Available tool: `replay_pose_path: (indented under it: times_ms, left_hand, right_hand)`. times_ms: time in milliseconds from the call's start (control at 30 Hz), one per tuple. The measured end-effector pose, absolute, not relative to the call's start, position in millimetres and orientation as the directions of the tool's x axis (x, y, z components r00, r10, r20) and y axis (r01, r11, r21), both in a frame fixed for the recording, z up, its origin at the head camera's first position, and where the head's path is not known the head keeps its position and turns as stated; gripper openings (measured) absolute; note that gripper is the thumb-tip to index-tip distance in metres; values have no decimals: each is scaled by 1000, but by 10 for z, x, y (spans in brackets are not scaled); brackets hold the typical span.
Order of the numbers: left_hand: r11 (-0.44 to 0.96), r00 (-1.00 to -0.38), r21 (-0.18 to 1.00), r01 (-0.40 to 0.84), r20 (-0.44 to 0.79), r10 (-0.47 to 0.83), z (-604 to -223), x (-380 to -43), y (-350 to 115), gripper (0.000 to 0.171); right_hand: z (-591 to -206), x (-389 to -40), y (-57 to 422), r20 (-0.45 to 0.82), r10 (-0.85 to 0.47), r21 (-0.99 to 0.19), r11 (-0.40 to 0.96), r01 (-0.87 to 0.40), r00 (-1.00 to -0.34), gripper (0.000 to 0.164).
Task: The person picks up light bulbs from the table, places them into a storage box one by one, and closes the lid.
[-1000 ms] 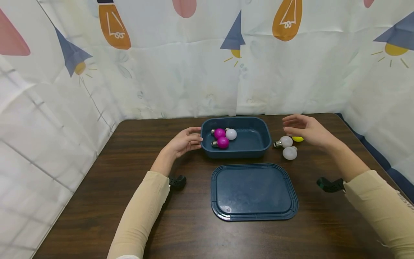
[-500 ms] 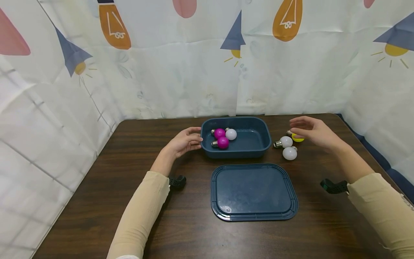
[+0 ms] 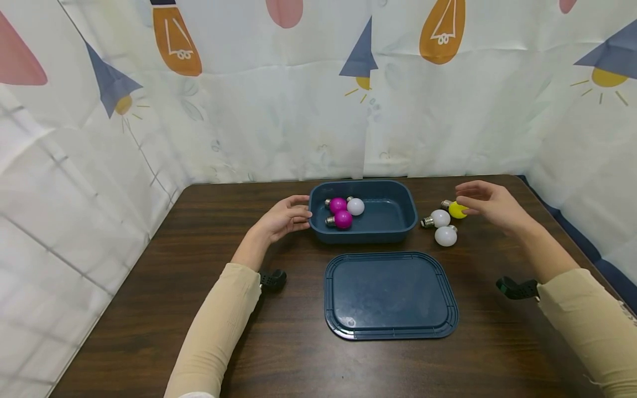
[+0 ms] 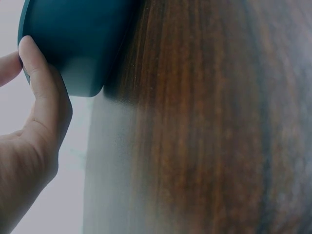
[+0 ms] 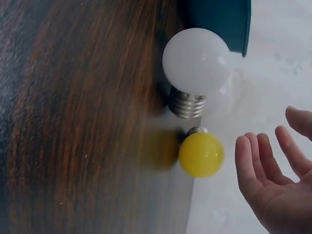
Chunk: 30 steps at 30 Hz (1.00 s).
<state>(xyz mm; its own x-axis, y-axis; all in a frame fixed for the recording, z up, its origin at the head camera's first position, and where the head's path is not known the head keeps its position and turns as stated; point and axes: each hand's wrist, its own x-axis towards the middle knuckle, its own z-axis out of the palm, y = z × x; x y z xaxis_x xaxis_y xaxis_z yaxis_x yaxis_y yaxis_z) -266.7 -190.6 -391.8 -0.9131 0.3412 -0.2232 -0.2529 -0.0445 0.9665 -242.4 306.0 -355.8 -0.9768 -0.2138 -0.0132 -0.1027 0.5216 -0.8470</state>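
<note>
At the left end of the dark blue plastic container (image 3: 380,236), my left hand (image 3: 285,219) holds the rim. In the left wrist view a finger (image 4: 41,80) lies against the outer wall, with the thumb (image 4: 9,68) at the rim. Two magenta bulbs (image 3: 343,219) and one white bulb (image 3: 355,206) lie inside. My right hand (image 3: 492,205) hovers beside a yellow bulb (image 3: 458,210), fingers spread and nothing in them. The right wrist view shows a gap between those fingers and the yellow bulb (image 5: 201,155). Two white bulbs (image 3: 445,235) rest right of the container.
A matching blue lid (image 3: 390,296) lies flat in front of the container on the brown wooden table (image 3: 293,342). A white patterned curtain (image 3: 278,127) hangs behind the table and along its sides.
My right hand has drawn back to the right and slightly down, so more of the yellow bulb shows. My left hand and the container have stayed in place.
</note>
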Motion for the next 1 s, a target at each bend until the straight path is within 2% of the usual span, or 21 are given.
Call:
replay_pose_path:
  times_ms: [367,633,1000]
  left_hand:
    - [-35,-916,969,-243,-218,338,-3913,-2664,-1904,59]
    - [-38,-914,969,-245,-218,343,-3919,-2668,-1911,59]
    - [-36,-914,968,-247,-221,342,-3917,-2665,-1902,58]
  right_hand:
    - [-3680,-2447,3116,16,-108,-847,526,-71,-994,60]
    - [-3784,-2485,3147,-36,-42,-861,508,9,-998,63]
    - [-3822,-2556,3152,-128,-101,-845,532,55,-987,72]
